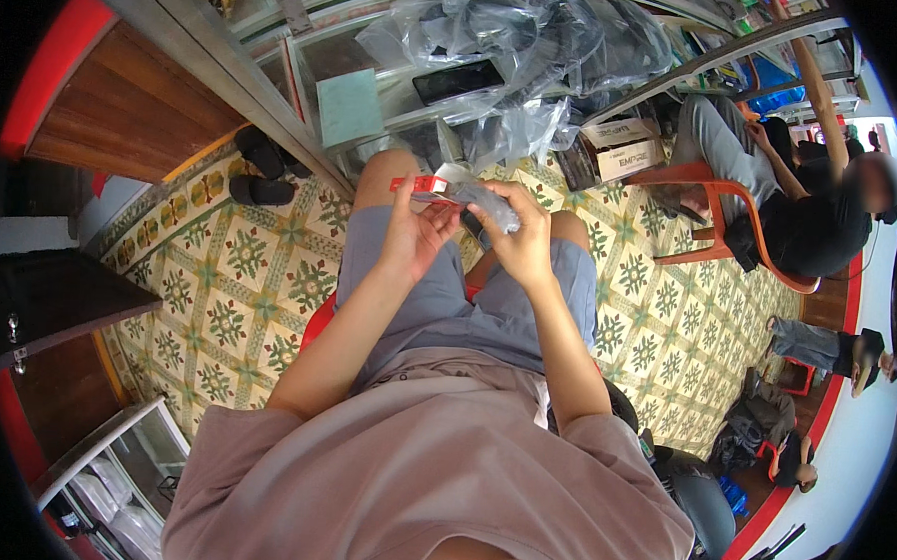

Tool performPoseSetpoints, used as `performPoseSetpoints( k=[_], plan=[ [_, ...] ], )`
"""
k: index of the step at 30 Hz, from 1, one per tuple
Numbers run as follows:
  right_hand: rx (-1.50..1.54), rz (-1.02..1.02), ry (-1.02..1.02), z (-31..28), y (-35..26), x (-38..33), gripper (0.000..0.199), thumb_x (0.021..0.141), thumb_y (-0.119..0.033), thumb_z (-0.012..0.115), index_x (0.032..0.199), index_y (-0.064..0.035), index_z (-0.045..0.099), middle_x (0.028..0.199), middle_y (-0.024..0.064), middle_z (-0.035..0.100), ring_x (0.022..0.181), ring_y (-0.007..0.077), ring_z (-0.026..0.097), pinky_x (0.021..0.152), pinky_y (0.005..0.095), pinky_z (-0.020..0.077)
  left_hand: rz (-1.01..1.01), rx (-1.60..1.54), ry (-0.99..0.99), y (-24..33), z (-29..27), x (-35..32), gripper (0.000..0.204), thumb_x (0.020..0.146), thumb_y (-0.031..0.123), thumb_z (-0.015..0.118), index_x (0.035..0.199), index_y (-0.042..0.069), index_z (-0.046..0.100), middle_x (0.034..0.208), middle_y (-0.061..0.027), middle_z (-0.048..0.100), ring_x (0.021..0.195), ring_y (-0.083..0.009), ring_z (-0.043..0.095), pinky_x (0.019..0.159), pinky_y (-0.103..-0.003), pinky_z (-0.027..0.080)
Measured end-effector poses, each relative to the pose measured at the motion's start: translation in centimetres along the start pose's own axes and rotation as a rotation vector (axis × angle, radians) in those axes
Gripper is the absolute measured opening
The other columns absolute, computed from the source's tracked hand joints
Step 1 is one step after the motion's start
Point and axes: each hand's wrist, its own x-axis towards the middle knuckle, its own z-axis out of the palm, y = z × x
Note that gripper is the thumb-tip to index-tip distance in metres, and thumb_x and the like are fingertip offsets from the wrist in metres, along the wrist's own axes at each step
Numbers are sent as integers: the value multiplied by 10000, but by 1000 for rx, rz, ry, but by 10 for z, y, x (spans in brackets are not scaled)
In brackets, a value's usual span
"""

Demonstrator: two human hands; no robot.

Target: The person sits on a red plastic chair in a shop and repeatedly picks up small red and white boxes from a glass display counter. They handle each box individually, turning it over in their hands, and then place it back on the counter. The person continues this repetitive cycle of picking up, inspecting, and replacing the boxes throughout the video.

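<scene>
Above my lap, my left hand [415, 241] grips a small red and white cardboard box [428, 184], its white flap standing up at the far side. Close beside it, my right hand [522, 238] pinches a small crumpled clear plastic bag [492, 204] with something greyish inside that I cannot make out. The bag meets the box's right end; whether part of it sits inside the box is hidden by my fingers.
Ahead stands a glass case with a pale green sheet [351, 108], a black phone [458, 81] and large clear plastic bags [539, 44]. A cardboard box [622, 149] lies on the tiled floor. To the right, a person sits on an orange chair [717, 207]. Black sandals [261, 190] lie left.
</scene>
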Motion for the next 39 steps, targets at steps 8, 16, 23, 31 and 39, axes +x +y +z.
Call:
performPoseSetpoints(
  k=[8,16,23,31,39],
  plan=[
    [5,-73,65,14,-6,-1,414,594,104,635,987,-27,629,993,129,637,895,283,635,758,318,503,105,77,-47,-3,-3,6,460,862,474,580,1086,85,477,965,-95,538,890,-221,581,782,-323,496],
    [-101,-218,90,18,-6,-1,391,623,89,645,993,-34,617,951,125,592,856,271,615,753,319,506,35,54,-70,3,5,-1,440,875,497,540,1058,98,520,910,-81,569,863,-189,592,794,-318,491],
    [-5,-117,273,26,-6,-12,224,671,57,680,874,-13,618,948,136,585,792,256,600,706,339,496,10,18,-100,7,11,-7,441,889,514,496,1045,102,520,934,-105,611,866,-199,611,779,-305,497],
    [-57,-238,361,30,-18,-12,236,678,3,710,897,-16,625,881,110,579,817,246,577,696,333,474,-47,-40,-195,2,3,-4,369,898,497,490,1072,172,509,964,-96,622,872,-201,625,766,-323,504],
    [-89,-254,273,39,-5,-9,212,671,-20,745,853,-53,644,863,76,586,747,225,565,633,322,459,-12,-33,-160,-1,9,-8,340,904,491,490,1083,203,516,930,-33,621,848,-163,622,764,-324,498]
  ],
)
